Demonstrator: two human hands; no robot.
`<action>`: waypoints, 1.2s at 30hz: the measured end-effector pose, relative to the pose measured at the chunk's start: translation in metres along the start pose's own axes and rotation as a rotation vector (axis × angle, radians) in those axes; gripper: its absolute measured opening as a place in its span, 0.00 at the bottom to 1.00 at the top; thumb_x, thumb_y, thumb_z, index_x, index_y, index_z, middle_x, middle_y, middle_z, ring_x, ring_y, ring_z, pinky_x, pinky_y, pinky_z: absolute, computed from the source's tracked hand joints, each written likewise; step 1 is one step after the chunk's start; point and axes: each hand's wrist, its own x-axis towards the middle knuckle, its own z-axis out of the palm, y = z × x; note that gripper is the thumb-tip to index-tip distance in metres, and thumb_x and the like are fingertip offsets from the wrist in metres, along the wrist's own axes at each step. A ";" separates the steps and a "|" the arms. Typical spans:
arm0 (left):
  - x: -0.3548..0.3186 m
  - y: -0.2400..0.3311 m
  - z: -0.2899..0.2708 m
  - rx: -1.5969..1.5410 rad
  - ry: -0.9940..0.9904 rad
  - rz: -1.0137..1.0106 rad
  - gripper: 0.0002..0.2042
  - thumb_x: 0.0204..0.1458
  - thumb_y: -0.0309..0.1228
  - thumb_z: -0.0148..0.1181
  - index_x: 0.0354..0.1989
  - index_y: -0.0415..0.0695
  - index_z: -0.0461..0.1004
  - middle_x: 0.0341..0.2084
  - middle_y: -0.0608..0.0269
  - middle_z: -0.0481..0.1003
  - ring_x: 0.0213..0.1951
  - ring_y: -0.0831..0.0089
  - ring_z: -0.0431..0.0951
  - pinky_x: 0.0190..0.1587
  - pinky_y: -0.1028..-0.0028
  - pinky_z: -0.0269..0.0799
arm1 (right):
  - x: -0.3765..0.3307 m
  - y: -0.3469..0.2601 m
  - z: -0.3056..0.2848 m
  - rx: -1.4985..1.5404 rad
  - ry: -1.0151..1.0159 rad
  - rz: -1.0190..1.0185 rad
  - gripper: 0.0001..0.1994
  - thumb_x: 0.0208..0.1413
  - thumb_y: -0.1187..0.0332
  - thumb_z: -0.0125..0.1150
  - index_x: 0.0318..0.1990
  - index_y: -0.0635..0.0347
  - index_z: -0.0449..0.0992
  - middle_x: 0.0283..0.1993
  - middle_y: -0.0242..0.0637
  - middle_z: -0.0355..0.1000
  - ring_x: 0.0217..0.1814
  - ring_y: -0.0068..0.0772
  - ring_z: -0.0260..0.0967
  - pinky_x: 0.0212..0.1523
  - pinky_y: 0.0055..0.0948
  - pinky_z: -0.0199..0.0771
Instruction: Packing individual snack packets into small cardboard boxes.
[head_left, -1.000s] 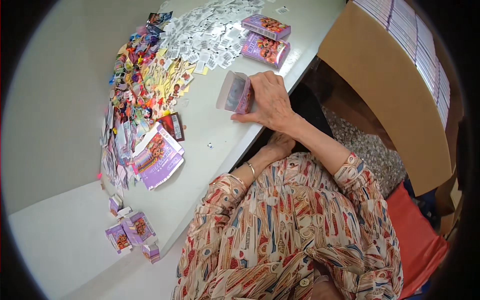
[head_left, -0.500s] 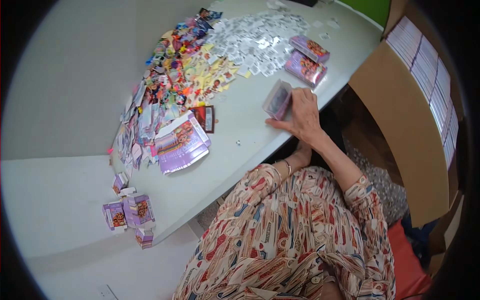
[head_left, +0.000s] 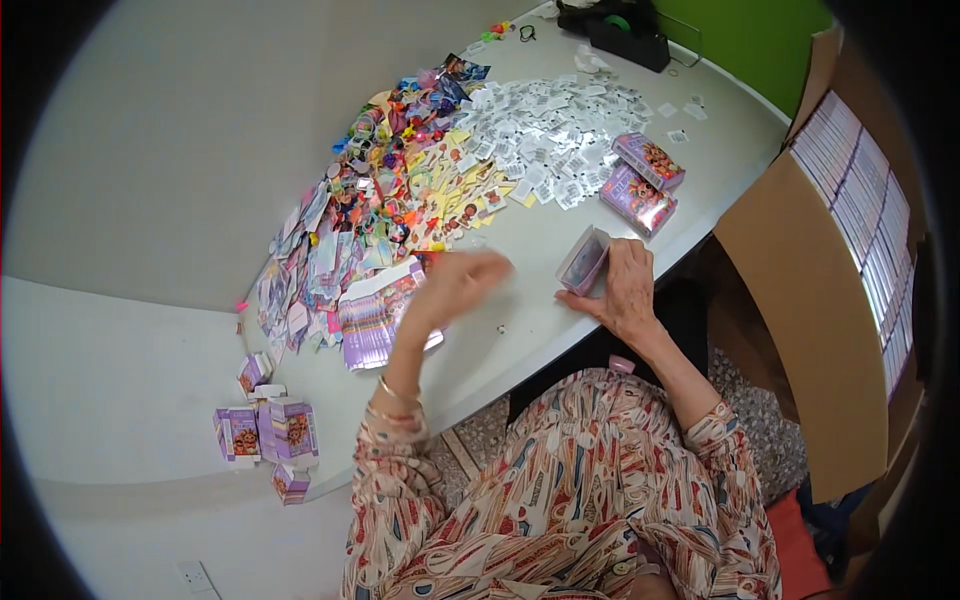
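Observation:
My right hand (head_left: 626, 290) holds a small open purple box (head_left: 583, 260) upright on the grey table (head_left: 560, 330), close to its front edge. My left hand (head_left: 455, 285) is raised and blurred over the table, beside a stack of flat purple cartons (head_left: 372, 312); whether it holds anything cannot be told. Behind it spreads a heap of colourful small toys and cards (head_left: 395, 170) and a pile of little white packets (head_left: 545, 130).
Two closed purple boxes (head_left: 645, 180) lie beyond my right hand. Several folded purple boxes (head_left: 265, 430) stand at the table's left end. A brown cardboard carton (head_left: 820, 300) filled with purple boxes stands on the right. A black tape dispenser (head_left: 620, 35) sits at the far edge.
My left hand has risen from below the table edge and now reaches over the table toward the flat cartons. My right hand still holds the open box. The camera view has shifted.

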 end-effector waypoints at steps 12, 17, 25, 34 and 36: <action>0.083 -0.103 -0.001 0.513 0.615 -0.005 0.16 0.42 0.39 0.66 0.24 0.36 0.73 0.18 0.53 0.70 0.28 0.58 0.71 0.33 0.61 0.67 | 0.000 0.001 -0.001 -0.013 -0.033 0.031 0.40 0.28 0.45 0.75 0.44 0.65 0.64 0.38 0.43 0.63 0.43 0.45 0.60 0.46 0.39 0.59; 0.076 -0.115 -0.015 0.286 0.541 -0.142 0.12 0.43 0.34 0.65 0.26 0.39 0.72 0.23 0.55 0.73 0.29 0.61 0.73 0.32 0.64 0.68 | 0.001 -0.002 0.000 -0.009 -0.049 0.030 0.40 0.30 0.45 0.74 0.45 0.65 0.64 0.39 0.42 0.63 0.44 0.44 0.60 0.46 0.39 0.58; 0.063 -0.038 -0.035 -0.345 0.538 -0.001 0.06 0.52 0.27 0.61 0.29 0.39 0.72 0.20 0.70 0.73 0.23 0.86 0.71 0.24 0.83 0.65 | 0.002 0.000 0.001 -0.002 -0.026 -0.003 0.42 0.27 0.47 0.76 0.46 0.67 0.64 0.39 0.44 0.63 0.43 0.46 0.61 0.46 0.40 0.59; 0.068 -0.031 -0.010 0.172 0.445 -0.099 0.07 0.45 0.28 0.62 0.30 0.39 0.74 0.23 0.53 0.75 0.23 0.64 0.74 0.28 0.69 0.68 | -0.001 0.002 0.001 -0.005 -0.017 0.004 0.42 0.27 0.47 0.76 0.47 0.67 0.64 0.39 0.43 0.63 0.43 0.46 0.61 0.46 0.40 0.59; 0.071 -0.069 0.004 0.262 0.492 -0.061 0.07 0.46 0.28 0.61 0.30 0.38 0.74 0.22 0.55 0.75 0.22 0.67 0.74 0.28 0.70 0.69 | 0.001 -0.002 0.002 0.000 -0.016 -0.004 0.42 0.27 0.47 0.76 0.46 0.67 0.64 0.39 0.43 0.63 0.43 0.46 0.61 0.46 0.40 0.59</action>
